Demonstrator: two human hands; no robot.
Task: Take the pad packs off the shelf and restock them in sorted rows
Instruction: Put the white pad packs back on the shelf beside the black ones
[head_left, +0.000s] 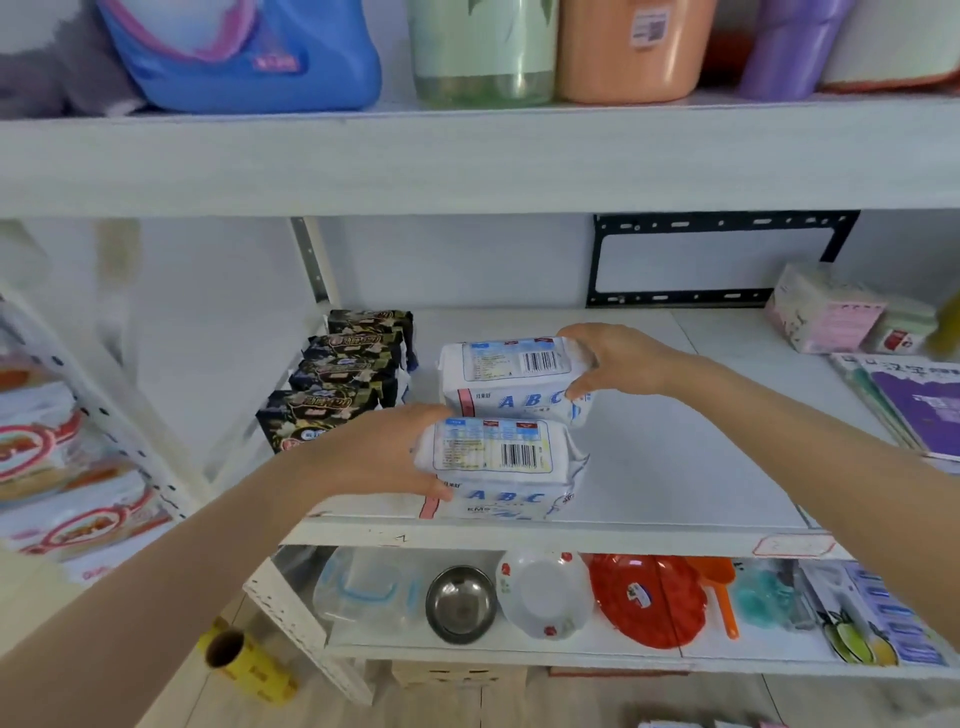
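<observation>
Your left hand (379, 452) gripped the near white pack (509, 462) by its left end, fingers curled round it. Your right hand (613, 358) gripped the far white pack (511, 374) by its right end. Both packs lay between your hands, on or just above the shelf (675, 457), one behind the other; whether they touched could not be told. A row of black packs (343, 374) stood just left of your left hand.

Judgement: a white row was being formed. To do it well, seat each pack flat, keep the labels facing alike, close the packs together and run the row parallel to the black one.
</observation>
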